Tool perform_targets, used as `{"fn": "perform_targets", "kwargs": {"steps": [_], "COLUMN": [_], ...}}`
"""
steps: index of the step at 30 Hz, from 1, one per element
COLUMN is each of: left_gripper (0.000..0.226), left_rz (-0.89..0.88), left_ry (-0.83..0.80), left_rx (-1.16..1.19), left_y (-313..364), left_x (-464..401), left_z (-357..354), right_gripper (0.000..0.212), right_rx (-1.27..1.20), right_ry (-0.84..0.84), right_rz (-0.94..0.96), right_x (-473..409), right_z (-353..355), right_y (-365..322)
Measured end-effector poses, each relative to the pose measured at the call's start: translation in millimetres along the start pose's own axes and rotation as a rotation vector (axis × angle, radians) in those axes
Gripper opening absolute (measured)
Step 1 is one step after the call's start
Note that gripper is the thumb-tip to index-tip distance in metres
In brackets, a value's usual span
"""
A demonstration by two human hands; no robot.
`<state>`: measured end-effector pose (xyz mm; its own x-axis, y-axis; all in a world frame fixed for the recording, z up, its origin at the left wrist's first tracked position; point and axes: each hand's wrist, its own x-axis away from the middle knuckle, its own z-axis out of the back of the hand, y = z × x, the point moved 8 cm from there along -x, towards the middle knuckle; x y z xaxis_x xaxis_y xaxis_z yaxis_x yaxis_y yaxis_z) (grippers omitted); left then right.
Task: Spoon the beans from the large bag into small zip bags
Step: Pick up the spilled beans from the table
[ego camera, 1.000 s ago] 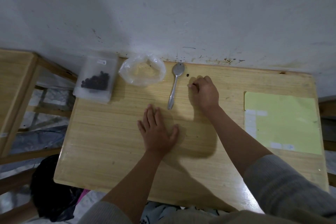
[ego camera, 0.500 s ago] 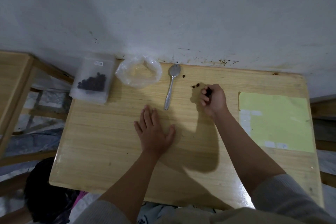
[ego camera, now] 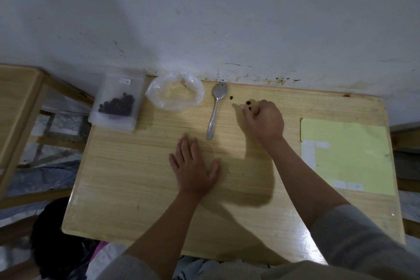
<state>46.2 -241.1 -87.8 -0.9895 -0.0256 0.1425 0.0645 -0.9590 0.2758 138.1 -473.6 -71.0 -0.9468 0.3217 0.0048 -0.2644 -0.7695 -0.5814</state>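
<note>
The right hand (ego camera: pixel 264 121) is curled over a few loose beans (ego camera: pixel 249 103) at the far side of the table (ego camera: pixel 136 179), fingertips (ego camera: pixel 242 107) down among them; it looks to be pinching at one, though I cannot tell whether any bean is actually held. One more bean (ego camera: pixel 231 98) lies apart, just beside the spoon (ego camera: pixel 216 109). The left hand (ego camera: pixel 193 166) rests flat on the wood, fingers straight and spread, holding nothing.

These beans are small, hard and round, so I would expect them to roll and skid on the smooth top; a fingertip pinch from above, or a sweep into the palm, seems the way to take them. The spoon lies untouched between the hands and the large bag (ego camera: pixel 175 92), which sags open and looks nearly empty: thin, limp plastic that needs its rim held. Left of it, the zip bag (ego camera: pixel 118 102) holds a dark heap of beans and overhangs the table's edge.
</note>
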Motion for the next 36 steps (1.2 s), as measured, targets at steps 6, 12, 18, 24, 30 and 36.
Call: {"fn": "perform_targets", "kwargs": {"steps": [6, 12, 18, 24, 30, 36], "left_gripper": [0.085, 0.086, 0.086, 0.086, 0.085, 0.086], "left_rz": [0.000, 0.002, 0.014, 0.009, 0.010, 0.015], "left_ry": [0.015, 0.015, 0.010, 0.014, 0.008, -0.004], "left_rx": [0.000, -0.021, -0.011, -0.009, -0.007, -0.002], "left_y": [0.1, -0.9, -2.1, -2.3, -2.6, -2.8], "left_x": [-0.6, -1.3, -1.5, -1.5, -0.4, -1.3], "left_z": [0.7, -0.8, -2.2, -2.5, -2.0, -4.6], "right_gripper": [0.068, 0.049, 0.039, 0.038, 0.050, 0.039], "right_rx": [0.407, 0.375, 0.390, 0.115, -0.505, -0.843], "right_ry": [-0.122, -0.164, -0.196, -0.112, -0.097, -0.098], "right_rz": [0.038, 0.118, 0.177, 0.171, -0.231, -0.510], "right_x": [-23.1, -32.6, -32.7, -19.4, 5.3, 22.9], "right_z": [-10.6, -16.8, -15.0, -6.4, -1.3, -15.7], "right_y": [-8.7, -16.5, -19.3, -26.3, -15.5, 0.0]}}
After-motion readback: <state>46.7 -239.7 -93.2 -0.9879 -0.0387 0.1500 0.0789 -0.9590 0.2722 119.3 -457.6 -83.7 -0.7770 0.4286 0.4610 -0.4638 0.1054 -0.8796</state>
